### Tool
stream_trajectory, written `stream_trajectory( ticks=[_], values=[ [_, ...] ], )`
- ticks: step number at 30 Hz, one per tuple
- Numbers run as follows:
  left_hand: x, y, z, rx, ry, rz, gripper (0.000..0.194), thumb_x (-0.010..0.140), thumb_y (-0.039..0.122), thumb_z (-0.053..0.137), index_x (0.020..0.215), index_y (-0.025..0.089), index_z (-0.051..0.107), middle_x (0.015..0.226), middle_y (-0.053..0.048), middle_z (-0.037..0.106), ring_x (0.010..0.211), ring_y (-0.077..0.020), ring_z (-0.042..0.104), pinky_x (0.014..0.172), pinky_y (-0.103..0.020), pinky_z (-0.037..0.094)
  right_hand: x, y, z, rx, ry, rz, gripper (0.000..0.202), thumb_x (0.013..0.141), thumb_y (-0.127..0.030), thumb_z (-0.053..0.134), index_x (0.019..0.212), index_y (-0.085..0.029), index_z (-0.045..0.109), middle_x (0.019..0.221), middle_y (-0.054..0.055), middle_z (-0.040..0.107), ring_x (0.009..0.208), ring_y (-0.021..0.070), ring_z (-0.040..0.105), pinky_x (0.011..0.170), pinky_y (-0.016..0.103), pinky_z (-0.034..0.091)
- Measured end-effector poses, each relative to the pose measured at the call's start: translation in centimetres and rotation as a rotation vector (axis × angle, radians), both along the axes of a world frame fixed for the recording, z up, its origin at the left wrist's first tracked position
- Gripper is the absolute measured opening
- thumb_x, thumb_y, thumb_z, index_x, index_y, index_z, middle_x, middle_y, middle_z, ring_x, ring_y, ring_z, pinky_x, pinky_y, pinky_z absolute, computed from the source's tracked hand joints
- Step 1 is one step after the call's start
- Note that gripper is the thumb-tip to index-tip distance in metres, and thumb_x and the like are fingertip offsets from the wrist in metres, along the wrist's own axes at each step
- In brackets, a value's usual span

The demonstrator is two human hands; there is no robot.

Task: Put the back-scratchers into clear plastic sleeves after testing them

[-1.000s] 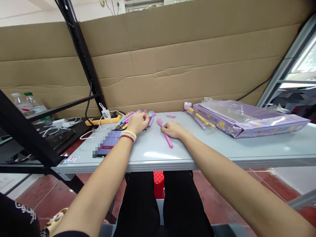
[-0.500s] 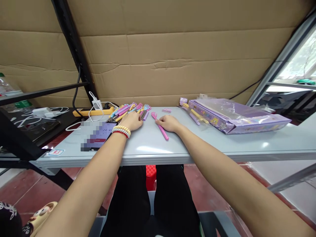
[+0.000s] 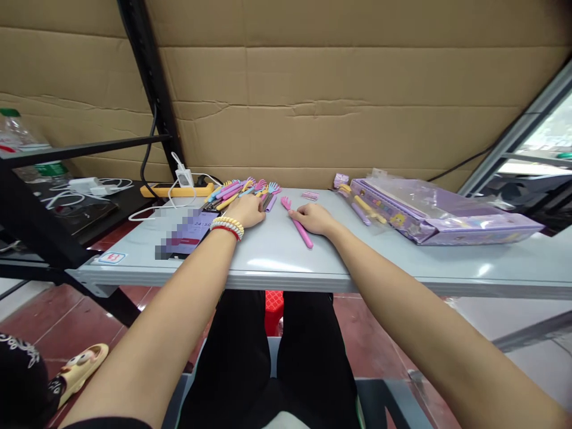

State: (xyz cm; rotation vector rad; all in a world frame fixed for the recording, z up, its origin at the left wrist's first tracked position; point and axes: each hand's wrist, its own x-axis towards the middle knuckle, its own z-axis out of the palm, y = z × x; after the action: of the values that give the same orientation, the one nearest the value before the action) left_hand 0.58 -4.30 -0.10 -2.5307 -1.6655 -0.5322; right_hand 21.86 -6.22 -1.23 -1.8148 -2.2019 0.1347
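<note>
Several colourful pens with hand-shaped tips (image 3: 232, 189) lie in a pile on the grey table, left of centre. My left hand (image 3: 245, 211), with a beaded bracelet at the wrist, rests at the near right side of the pile; its fingers are curled down and what they hold, if anything, is hidden. A single pink pen with a hand-shaped tip (image 3: 304, 233) lies slanted on the table at the centre. My right hand (image 3: 314, 218) is closed at its upper part, thumb and fingers touching it from the right.
On the right of the table (image 3: 277, 262) lies an opened purple box (image 3: 469, 229), with bagged yellow and purple pens (image 3: 361, 208) beside it. A phone (image 3: 190, 232), a yellow power strip (image 3: 196, 190) and white cables are at the left. A small pink packet (image 3: 310, 195) lies behind.
The whole view has shifted slightly, so the table appears further right and higher. Both hands keep nearly the same places by the pile and the pink pen.
</note>
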Motion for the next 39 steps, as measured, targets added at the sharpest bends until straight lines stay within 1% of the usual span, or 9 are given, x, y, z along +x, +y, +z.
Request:
stream_trajectory(
  ticks=[4, 9, 16, 22, 29, 34, 37, 39],
  values=[
    [0.04, -0.16, 0.13, -0.018, -0.012, 0.006, 0.018, 0.072, 0.030, 0.057, 0.082, 0.019, 0.068, 0.088, -0.009, 0.068, 0.087, -0.0241, 0.063, 0.082, -0.033, 0.049, -0.03, -0.15, 0.04, -0.007, 0.036, -0.009, 0.052, 0.084, -0.063, 0.039, 0.062, -0.019, 0.055, 0.062, 0.003, 0.058, 0.061, 0.0141, 0.047, 0.055, 0.026, 0.028],
    [0.06, 0.00, -0.04, -0.013, 0.011, 0.016, 0.019, 0.073, 0.030, 0.055, 0.083, 0.020, 0.068, 0.089, -0.008, 0.069, 0.088, -0.0250, 0.063, 0.079, -0.034, 0.049, 0.01, -0.26, 0.03, -0.008, 0.050, 0.000, 0.046, 0.081, -0.060, 0.046, 0.063, -0.019, 0.056, 0.063, 0.002, 0.058, 0.062, 0.0138, 0.048, 0.056, 0.025, 0.028],
    [-0.16, 0.45, -0.37, -0.015, -0.014, 0.013, 0.019, 0.073, 0.031, 0.055, 0.084, 0.022, 0.068, 0.090, -0.008, 0.069, 0.087, -0.0249, 0.064, 0.080, -0.035, 0.049, 0.01, -0.19, -0.01, -0.005, 0.040, -0.016, 0.049, 0.082, -0.062, 0.043, 0.062, -0.019, 0.055, 0.063, 0.002, 0.058, 0.062, 0.0141, 0.048, 0.056, 0.026, 0.028],
    [-0.11, 0.39, -0.35, -0.018, -0.026, 0.010, 0.018, 0.072, 0.032, 0.056, 0.081, 0.021, 0.067, 0.087, -0.009, 0.069, 0.085, -0.0256, 0.064, 0.078, -0.035, 0.049, 0.02, -0.20, 0.01, -0.014, 0.031, -0.009, 0.052, 0.086, -0.061, 0.036, 0.064, -0.019, 0.056, 0.063, 0.004, 0.058, 0.063, 0.0153, 0.049, 0.056, 0.026, 0.029],
    [-0.10, 0.26, -0.26, -0.002, -0.031, 0.006, 0.017, 0.071, 0.033, 0.055, 0.076, 0.021, 0.067, 0.086, -0.008, 0.068, 0.083, -0.0252, 0.064, 0.075, -0.034, 0.049, -0.03, -0.41, 0.14, -0.021, 0.047, -0.001, 0.053, 0.085, -0.063, 0.036, 0.063, -0.019, 0.055, 0.063, 0.004, 0.058, 0.060, 0.0144, 0.047, 0.055, 0.026, 0.028],
    [-0.17, 0.23, -0.27, 0.010, -0.008, 0.009, 0.018, 0.072, 0.034, 0.055, 0.078, 0.021, 0.067, 0.092, -0.008, 0.067, 0.088, -0.0255, 0.063, 0.078, -0.035, 0.049, -0.01, -0.34, 0.11, -0.022, 0.045, 0.010, 0.052, 0.085, -0.063, 0.036, 0.063, -0.019, 0.056, 0.064, 0.003, 0.059, 0.061, 0.0149, 0.049, 0.056, 0.027, 0.029],
    [-0.14, 0.19, -0.28, 0.011, 0.012, 0.018, 0.020, 0.073, 0.035, 0.055, 0.080, 0.021, 0.066, 0.098, -0.009, 0.066, 0.091, -0.0261, 0.062, 0.080, -0.036, 0.049, -0.01, -0.29, 0.07, -0.025, 0.053, 0.008, 0.052, 0.084, -0.063, 0.038, 0.063, -0.020, 0.056, 0.065, 0.003, 0.060, 0.062, 0.0149, 0.049, 0.056, 0.026, 0.029],
    [0.04, 0.12, -0.21, 0.047, 0.013, 0.034, 0.024, 0.074, 0.038, 0.055, 0.085, 0.020, 0.067, 0.105, -0.011, 0.064, 0.097, -0.0274, 0.060, 0.084, -0.037, 0.048, -0.04, -0.32, 0.07, -0.022, 0.063, 0.010, 0.052, 0.084, -0.064, 0.039, 0.063, -0.020, 0.056, 0.065, 0.003, 0.061, 0.062, 0.0149, 0.049, 0.056, 0.026, 0.030]
  ],
)
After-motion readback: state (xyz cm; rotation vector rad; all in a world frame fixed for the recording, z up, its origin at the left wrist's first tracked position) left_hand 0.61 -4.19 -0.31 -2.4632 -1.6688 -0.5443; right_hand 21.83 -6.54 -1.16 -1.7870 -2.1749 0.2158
